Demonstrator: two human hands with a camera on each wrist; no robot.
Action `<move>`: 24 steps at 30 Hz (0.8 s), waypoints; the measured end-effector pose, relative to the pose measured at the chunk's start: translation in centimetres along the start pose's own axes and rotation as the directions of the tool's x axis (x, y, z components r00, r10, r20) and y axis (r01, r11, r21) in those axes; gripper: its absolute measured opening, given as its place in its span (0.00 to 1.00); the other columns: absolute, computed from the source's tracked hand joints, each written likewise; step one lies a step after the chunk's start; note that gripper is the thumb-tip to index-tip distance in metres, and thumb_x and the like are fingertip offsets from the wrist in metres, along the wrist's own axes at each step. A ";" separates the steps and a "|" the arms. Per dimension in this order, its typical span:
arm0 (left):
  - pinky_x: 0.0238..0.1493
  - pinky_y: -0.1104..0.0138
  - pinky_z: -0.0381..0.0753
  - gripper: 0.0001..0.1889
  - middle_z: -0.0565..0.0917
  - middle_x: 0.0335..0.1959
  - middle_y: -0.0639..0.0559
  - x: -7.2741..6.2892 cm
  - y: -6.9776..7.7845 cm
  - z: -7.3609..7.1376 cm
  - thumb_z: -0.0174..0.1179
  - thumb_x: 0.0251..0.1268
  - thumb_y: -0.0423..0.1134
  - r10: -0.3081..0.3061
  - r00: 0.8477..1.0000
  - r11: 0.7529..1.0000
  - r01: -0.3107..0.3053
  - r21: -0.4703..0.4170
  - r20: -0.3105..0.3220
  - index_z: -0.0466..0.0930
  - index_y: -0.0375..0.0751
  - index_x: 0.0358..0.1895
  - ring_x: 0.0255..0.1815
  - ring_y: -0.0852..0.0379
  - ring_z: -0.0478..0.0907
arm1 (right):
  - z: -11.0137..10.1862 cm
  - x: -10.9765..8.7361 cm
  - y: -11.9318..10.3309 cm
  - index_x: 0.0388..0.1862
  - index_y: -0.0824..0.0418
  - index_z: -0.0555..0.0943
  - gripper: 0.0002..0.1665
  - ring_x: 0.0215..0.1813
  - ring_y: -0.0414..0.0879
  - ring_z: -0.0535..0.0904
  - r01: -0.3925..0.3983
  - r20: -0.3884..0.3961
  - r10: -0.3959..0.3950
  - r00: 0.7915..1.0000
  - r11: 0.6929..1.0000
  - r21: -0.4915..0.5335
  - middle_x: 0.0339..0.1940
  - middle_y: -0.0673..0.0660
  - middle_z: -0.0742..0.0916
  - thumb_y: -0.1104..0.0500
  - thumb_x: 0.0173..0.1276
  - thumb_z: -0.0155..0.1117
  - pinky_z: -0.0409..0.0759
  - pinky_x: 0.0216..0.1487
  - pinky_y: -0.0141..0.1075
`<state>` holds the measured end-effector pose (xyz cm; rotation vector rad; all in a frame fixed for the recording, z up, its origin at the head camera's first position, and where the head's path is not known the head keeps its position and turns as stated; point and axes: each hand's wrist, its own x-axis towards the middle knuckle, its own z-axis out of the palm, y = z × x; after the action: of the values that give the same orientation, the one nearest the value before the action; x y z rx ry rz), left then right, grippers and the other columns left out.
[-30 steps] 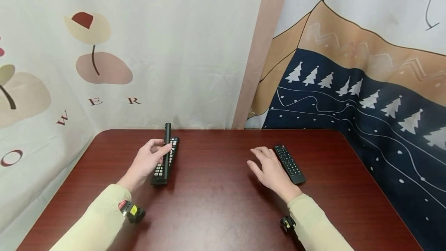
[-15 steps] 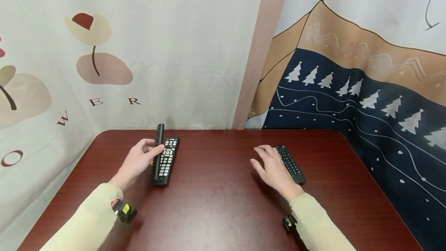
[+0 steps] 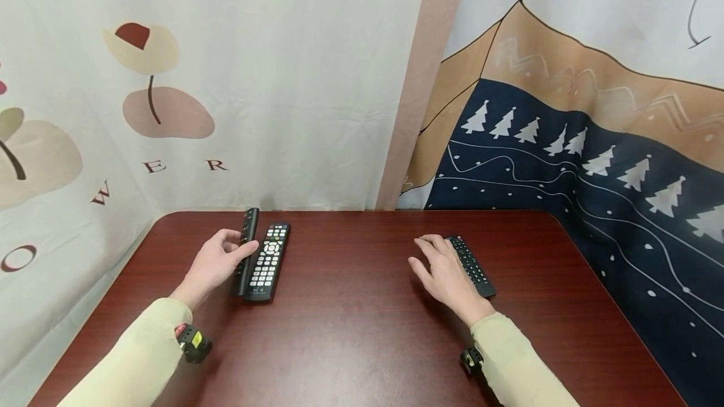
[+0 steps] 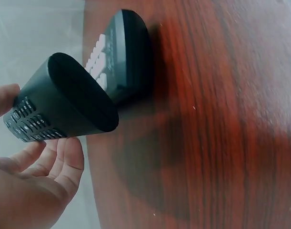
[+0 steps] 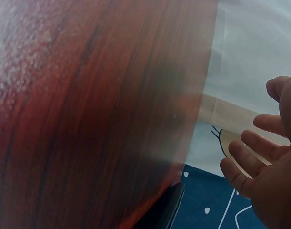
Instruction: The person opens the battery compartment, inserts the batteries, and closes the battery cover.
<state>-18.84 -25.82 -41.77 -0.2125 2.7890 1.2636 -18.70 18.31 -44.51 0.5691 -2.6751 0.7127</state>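
Note:
In the head view my left hand [image 3: 210,267] grips a black remote control [image 3: 249,226] between thumb and fingers. The left wrist view shows this remote [image 4: 71,102] tipped on its side and raised off the table, its small-button face turned toward the fingers. Just right of it, a black remote with white buttons [image 3: 269,265] lies face up. My right hand [image 3: 449,278] is spread over the left side of a third black remote [image 3: 472,269], covering part of it. Its fingers look relaxed and hold nothing in the right wrist view, where a dark remote edge [image 5: 168,207] shows below.
The reddish-brown wooden table [image 3: 351,319] has its far edge against a pale printed curtain [image 3: 294,93]. A navy and tan curtain with white trees [image 3: 565,162] hangs along the right side. Cameras are strapped at both wrists.
My left hand has carried its remote left, from above the white-button remote to beside it, tilting it so its buttons show. My right hand has shifted slightly right over the third remote.

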 end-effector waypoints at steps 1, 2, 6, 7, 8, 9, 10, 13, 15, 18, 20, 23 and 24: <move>0.44 0.59 0.80 0.40 0.79 0.52 0.32 0.0 -0.1 0.0 0.58 0.74 0.62 0.002 1.000 1.000 -0.002 0.017 -0.002 0.64 0.28 0.71 0.49 0.43 0.79 | 0.0 0.0 0.0 0.64 0.69 0.80 0.27 0.61 0.59 0.77 0.000 0.001 0.000 1.000 1.000 0.000 0.62 0.65 0.81 0.56 0.73 0.69 0.76 0.66 0.56; 0.45 0.57 0.80 0.40 0.79 0.53 0.31 0.0 -0.2 -0.1 0.58 0.74 0.61 0.003 1.000 1.000 -0.003 0.028 -0.003 0.64 0.28 0.70 0.49 0.42 0.79 | 0.0 0.0 0.0 0.65 0.69 0.80 0.27 0.61 0.59 0.77 0.002 0.002 -0.002 1.000 1.000 0.001 0.62 0.65 0.81 0.56 0.73 0.69 0.76 0.66 0.56; 0.48 0.51 0.81 0.40 0.78 0.54 0.29 0.1 -0.6 -0.2 0.57 0.75 0.61 0.008 1.000 0.998 -0.008 0.066 -0.004 0.63 0.27 0.70 0.50 0.39 0.79 | 0.0 0.0 0.1 0.65 0.69 0.80 0.27 0.61 0.60 0.77 0.009 0.000 -0.009 1.000 1.000 -0.002 0.62 0.66 0.81 0.56 0.73 0.68 0.75 0.66 0.56; 0.48 0.50 0.81 0.40 0.78 0.54 0.28 0.1 -0.7 -0.2 0.57 0.75 0.61 0.008 1.000 0.997 -0.008 0.075 -0.004 0.63 0.26 0.70 0.50 0.38 0.79 | 0.0 0.0 0.2 0.65 0.69 0.80 0.27 0.61 0.60 0.77 0.010 -0.001 -0.010 1.000 1.000 -0.003 0.62 0.66 0.81 0.56 0.73 0.68 0.74 0.67 0.57; 0.49 0.49 0.81 0.40 0.78 0.54 0.28 0.2 -0.9 -0.2 0.58 0.75 0.60 0.007 1.000 0.997 -0.007 0.082 -0.002 0.63 0.26 0.70 0.51 0.38 0.80 | 0.0 0.0 0.2 0.65 0.69 0.80 0.27 0.61 0.60 0.77 0.012 -0.003 -0.012 1.000 1.000 -0.007 0.62 0.66 0.81 0.56 0.73 0.68 0.74 0.67 0.57; 0.49 0.48 0.81 0.40 0.78 0.54 0.27 0.2 -1.0 -0.2 0.58 0.75 0.60 0.006 1.000 0.996 -0.006 0.091 -0.001 0.63 0.26 0.70 0.51 0.38 0.80 | 0.0 0.0 0.3 0.65 0.69 0.80 0.26 0.61 0.60 0.77 0.014 -0.005 -0.014 1.000 1.000 -0.009 0.62 0.66 0.81 0.56 0.73 0.68 0.74 0.67 0.57; 0.50 0.48 0.81 0.40 0.78 0.54 0.27 0.3 -1.1 -0.2 0.58 0.75 0.60 0.005 1.000 0.995 -0.004 0.100 -0.001 0.63 0.26 0.70 0.51 0.37 0.80 | 0.0 0.0 0.3 0.65 0.69 0.80 0.26 0.61 0.60 0.77 0.015 -0.006 -0.015 1.000 1.000 -0.010 0.62 0.66 0.81 0.56 0.73 0.68 0.74 0.67 0.57; 0.50 0.46 0.81 0.40 0.78 0.55 0.25 0.4 -1.3 -0.2 0.58 0.74 0.60 -0.002 1.000 0.992 0.002 0.130 -0.002 0.63 0.25 0.69 0.53 0.35 0.79 | 0.1 0.0 0.5 0.65 0.68 0.80 0.26 0.61 0.60 0.77 0.015 -0.008 -0.015 1.000 1.000 -0.018 0.62 0.65 0.81 0.56 0.73 0.68 0.74 0.67 0.57; 0.50 0.45 0.80 0.40 0.77 0.56 0.24 0.4 -1.5 -0.2 0.58 0.74 0.60 -0.007 1.000 0.990 0.007 0.143 0.000 0.63 0.24 0.69 0.54 0.33 0.78 | 0.1 -0.1 0.6 0.65 0.68 0.80 0.26 0.61 0.59 0.77 0.014 -0.007 -0.014 1.000 1.000 -0.021 0.62 0.65 0.81 0.56 0.73 0.68 0.74 0.67 0.57; 0.49 0.45 0.80 0.41 0.76 0.56 0.24 0.4 -1.7 -0.2 0.58 0.74 0.60 -0.011 1.000 0.987 0.010 0.158 0.004 0.63 0.23 0.69 0.54 0.32 0.77 | 0.1 0.0 0.8 0.65 0.68 0.80 0.26 0.61 0.59 0.77 0.014 -0.006 -0.014 1.000 0.999 -0.028 0.62 0.65 0.81 0.56 0.73 0.68 0.75 0.67 0.56; 0.47 0.46 0.81 0.41 0.77 0.55 0.24 0.5 -1.8 -0.2 0.58 0.73 0.60 -0.009 1.000 0.985 0.009 0.170 0.002 0.63 0.23 0.68 0.52 0.33 0.78 | 0.0 0.0 0.8 0.65 0.69 0.80 0.26 0.60 0.59 0.77 0.016 -0.006 -0.016 1.000 0.999 -0.031 0.62 0.65 0.81 0.56 0.73 0.68 0.75 0.66 0.56; 0.44 0.48 0.81 0.40 0.79 0.53 0.24 0.6 -2.0 -0.2 0.59 0.73 0.59 -0.005 1.000 0.982 0.006 0.190 -0.003 0.64 0.23 0.66 0.49 0.35 0.80 | 0.0 0.0 0.9 0.65 0.69 0.80 0.26 0.60 0.59 0.77 0.015 -0.005 -0.015 1.000 0.999 -0.032 0.62 0.66 0.81 0.56 0.73 0.67 0.75 0.66 0.56; 0.44 0.49 0.81 0.39 0.79 0.53 0.24 0.6 -2.1 -0.2 0.60 0.73 0.59 -0.005 1.000 0.980 0.006 0.197 -0.006 0.65 0.23 0.65 0.48 0.36 0.80 | 0.0 0.0 0.9 0.65 0.69 0.80 0.26 0.60 0.59 0.77 0.014 -0.005 -0.014 1.000 0.999 -0.033 0.62 0.66 0.81 0.56 0.73 0.67 0.75 0.66 0.56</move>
<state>-19.13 -27.41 -43.26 -0.2101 2.8908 0.9766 -19.13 19.04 -44.85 0.5764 -2.6705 0.6643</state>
